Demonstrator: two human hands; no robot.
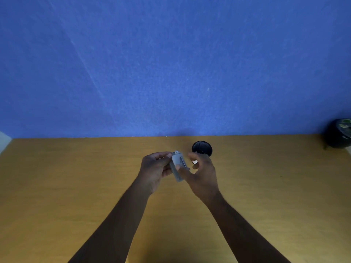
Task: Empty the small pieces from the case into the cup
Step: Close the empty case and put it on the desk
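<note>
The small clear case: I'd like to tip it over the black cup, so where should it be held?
Hold the case by its long side walls near the lower end, from the left as the left hand does; the upper end stays free to point toward the cup.

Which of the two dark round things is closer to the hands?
The black cup, just behind the right hand. The other dark pot sits far off at the table's right edge.

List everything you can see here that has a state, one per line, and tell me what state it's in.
case: held off the table by both hands, tilted
left hand: gripping the case
right hand: thumb on the case
cup: standing on the table, untouched
</note>
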